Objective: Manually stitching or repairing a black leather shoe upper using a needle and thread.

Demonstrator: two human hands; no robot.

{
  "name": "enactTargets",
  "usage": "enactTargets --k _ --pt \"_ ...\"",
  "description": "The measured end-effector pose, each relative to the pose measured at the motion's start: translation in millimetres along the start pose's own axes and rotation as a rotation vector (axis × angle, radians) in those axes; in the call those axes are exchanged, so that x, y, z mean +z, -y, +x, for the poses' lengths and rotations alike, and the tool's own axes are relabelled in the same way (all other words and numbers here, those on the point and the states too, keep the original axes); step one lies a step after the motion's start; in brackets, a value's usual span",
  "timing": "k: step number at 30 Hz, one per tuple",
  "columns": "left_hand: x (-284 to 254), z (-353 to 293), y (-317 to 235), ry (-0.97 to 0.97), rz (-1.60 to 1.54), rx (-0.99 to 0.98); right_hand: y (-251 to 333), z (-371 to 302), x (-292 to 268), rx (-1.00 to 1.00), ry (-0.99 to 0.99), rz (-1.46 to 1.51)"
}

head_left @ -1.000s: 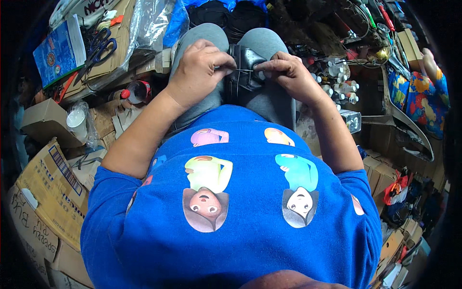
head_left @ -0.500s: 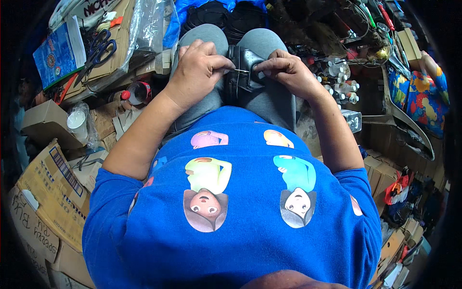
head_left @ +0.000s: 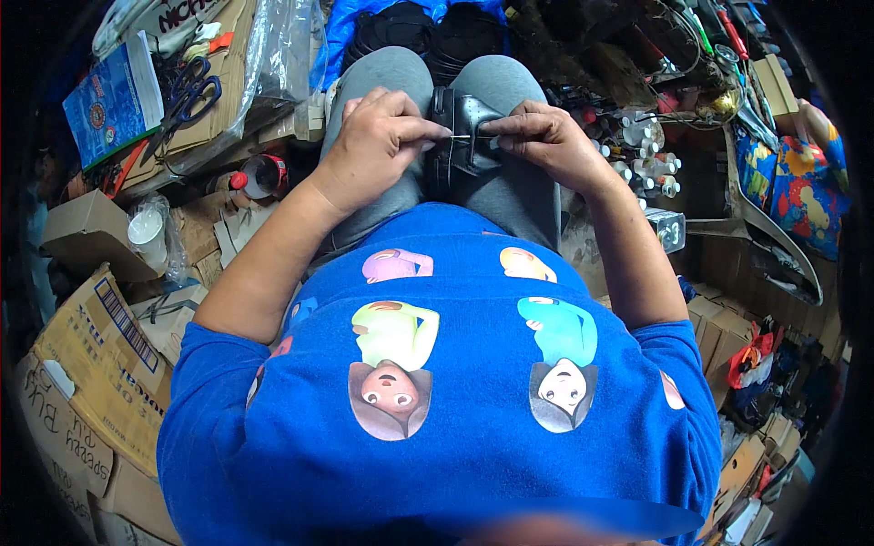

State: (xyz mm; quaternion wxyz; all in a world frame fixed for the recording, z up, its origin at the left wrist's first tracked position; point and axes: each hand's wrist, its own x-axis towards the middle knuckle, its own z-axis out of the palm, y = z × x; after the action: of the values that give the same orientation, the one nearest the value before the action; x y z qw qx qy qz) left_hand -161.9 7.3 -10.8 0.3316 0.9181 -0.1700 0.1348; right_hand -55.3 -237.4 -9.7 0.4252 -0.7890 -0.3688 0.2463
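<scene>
What looks like a black leather shoe [head_left: 467, 150] is propped between my thighs, its dark edge turned toward my left hand. A thin, shiny needle [head_left: 462, 136] crosses that edge. My left hand [head_left: 378, 136] is closed in a pinch at the needle's left end, with the other fingers curled. On the opposite side, my right hand [head_left: 544, 136] has thumb and index finger pressed together at the rim of the leather. Exactly what lies between those right fingertips is partly hidden. Dark thread hangs along the shoe's edge.
To the left lie dark-handled scissors [head_left: 193, 91], a blue booklet [head_left: 111, 102], a red-capped bottle [head_left: 259, 176], a white cup [head_left: 146, 226] and cardboard boxes [head_left: 96, 364]. Several small bottles [head_left: 651, 164] stand right of my knee. Black round items [head_left: 428, 32] lie beyond my knees.
My left fingertips have shifted slightly right along the needle, and less of it shows. My right hand has barely moved, and the shoe stays between my thighs.
</scene>
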Motion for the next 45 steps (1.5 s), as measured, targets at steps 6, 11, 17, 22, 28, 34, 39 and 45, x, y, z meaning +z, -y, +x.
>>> enactTargets --k 6,11,17,22,28,34,39,45 --pt "8 1 6 -0.015 -0.127 -0.079 1 4 11 -0.036 -0.065 -0.023" --pt "19 3 5 -0.042 -0.164 -0.184 7 5 23 -0.004 -0.139 0.008" --pt "26 14 4 -0.061 -0.172 -0.187 8 12 28 0.205 -0.199 0.299" --pt "11 13 4 0.014 -0.322 -0.107 4 0 11 0.141 -0.140 0.325" --pt "-8 6 -5 0.102 -0.143 -0.156 20 -3 -2 0.059 -0.108 -0.015" --pt "-9 20 -15 0.238 0.278 0.076 41 10 0 -0.180 0.034 -0.715" --pt "-27 -3 11 0.338 0.237 0.058 10 -3 -13 -0.198 0.060 -0.669" --pt "-80 -37 45 0.042 -0.494 -0.640 -13 -33 -54 0.419 -0.287 0.337"
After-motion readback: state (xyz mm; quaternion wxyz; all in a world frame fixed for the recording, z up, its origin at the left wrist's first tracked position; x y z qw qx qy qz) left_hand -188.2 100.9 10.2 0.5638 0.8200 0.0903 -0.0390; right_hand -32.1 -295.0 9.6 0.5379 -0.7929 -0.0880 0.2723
